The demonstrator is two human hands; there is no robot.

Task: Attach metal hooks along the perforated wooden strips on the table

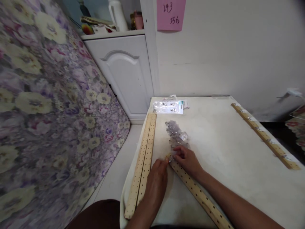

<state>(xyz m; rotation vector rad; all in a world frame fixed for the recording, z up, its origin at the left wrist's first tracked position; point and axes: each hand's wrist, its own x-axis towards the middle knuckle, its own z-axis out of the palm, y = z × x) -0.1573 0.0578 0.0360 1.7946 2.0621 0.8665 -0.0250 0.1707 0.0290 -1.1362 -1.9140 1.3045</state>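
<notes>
A perforated wooden strip (194, 187) slants across the table from its front edge. My left hand (158, 175) is closed on the strip's far end, thumb and fingers at its tip. At that end sits a small shiny metal hook (170, 159). My right hand (188, 160) has its fingers pinched at the hook, partly hiding it. Just beyond my fingers lies a pile of clear adhesive hooks (176, 132) with metal parts. Two more perforated strips (145, 152) lie side by side left of my left hand.
A clear blister pack of hooks (168, 107) lies at the table's (214, 136) far left corner. Along the right edge rests a wooden strip with several hooks on it (264, 135). A floral curtain (54, 111) hangs at the left, near a white cabinet (124, 73).
</notes>
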